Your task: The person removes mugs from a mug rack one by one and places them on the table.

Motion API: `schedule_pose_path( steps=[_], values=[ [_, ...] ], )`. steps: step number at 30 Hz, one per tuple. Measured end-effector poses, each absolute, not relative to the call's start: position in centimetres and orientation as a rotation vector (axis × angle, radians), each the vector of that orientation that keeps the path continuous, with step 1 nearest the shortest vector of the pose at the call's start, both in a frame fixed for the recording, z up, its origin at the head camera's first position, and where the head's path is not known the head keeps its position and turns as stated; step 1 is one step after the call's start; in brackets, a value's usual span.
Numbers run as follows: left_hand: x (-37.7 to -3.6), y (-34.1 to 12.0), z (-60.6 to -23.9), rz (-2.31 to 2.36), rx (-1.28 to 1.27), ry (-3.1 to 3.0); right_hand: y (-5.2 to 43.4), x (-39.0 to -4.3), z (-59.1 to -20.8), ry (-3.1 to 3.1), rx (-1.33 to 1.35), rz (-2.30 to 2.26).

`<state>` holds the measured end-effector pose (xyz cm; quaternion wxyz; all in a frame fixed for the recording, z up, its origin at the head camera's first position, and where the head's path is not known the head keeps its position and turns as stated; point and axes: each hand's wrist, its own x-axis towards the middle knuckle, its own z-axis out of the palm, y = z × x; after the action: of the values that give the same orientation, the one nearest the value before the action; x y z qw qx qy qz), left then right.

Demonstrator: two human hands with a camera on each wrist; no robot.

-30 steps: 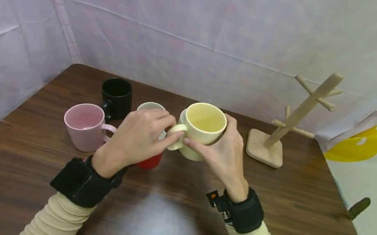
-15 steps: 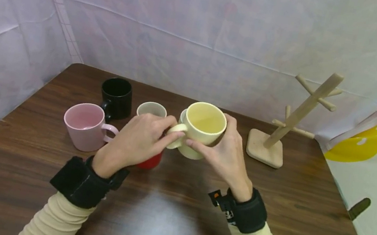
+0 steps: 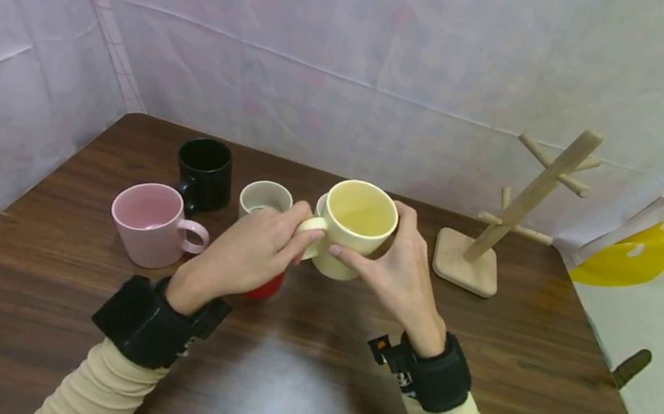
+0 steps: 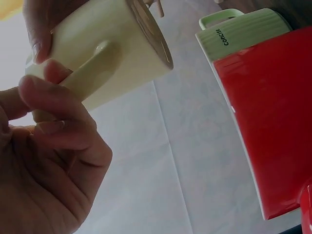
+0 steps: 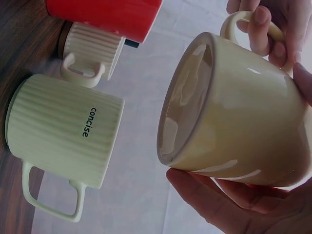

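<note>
Pale yellow glossy ceramic mug [image 3: 357,224] is hanging upright in the air above the middle of the dark brown wooden table [image 3: 288,390], lifted clear of the surface, with both hands on it. The right hand [image 3: 398,271] is cupping the mug's body from its 3 o'clock side, fingers curled round the far wall and thumb lying across the near wall. The left hand [image 3: 245,251] is pinching the mug's loop handle [image 3: 309,232], which is pointing toward 9 o'clock, between thumb and fingertips; the left wrist view is showing those fingers [image 4: 58,100] wrapped over the handle bar. Just beneath and behind the lifted mug, a pale green ribbed mug marked "concise" [image 5: 63,136] is standing on the table, touching or nearly touching a second ribbed cream mug [image 5: 92,51] beside it. A red mug [image 3: 263,285] is sitting under the left hand, mostly hidden in the head view. Toward 10 o'clock from the yellow mug, a grey mug [image 3: 266,199], a black mug [image 3: 204,172] and a pink mug [image 3: 152,224] are standing in a loose group. At 3 o'clock, well apart, a wooden mug tree with bare pegs [image 3: 520,205] is standing on its square base.
</note>
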<state>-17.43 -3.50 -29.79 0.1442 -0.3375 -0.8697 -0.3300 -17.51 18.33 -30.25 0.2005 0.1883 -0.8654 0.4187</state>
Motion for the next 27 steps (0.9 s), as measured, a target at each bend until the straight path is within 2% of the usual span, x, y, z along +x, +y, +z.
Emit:
schedule_pose_path(
  steps=[27],
  values=[
    [-17.46, -3.39, -29.87, -0.902, -0.939, -2.566, 18.07, -17.35, -30.47, -2.412, 0.567, 1.135]
  ],
)
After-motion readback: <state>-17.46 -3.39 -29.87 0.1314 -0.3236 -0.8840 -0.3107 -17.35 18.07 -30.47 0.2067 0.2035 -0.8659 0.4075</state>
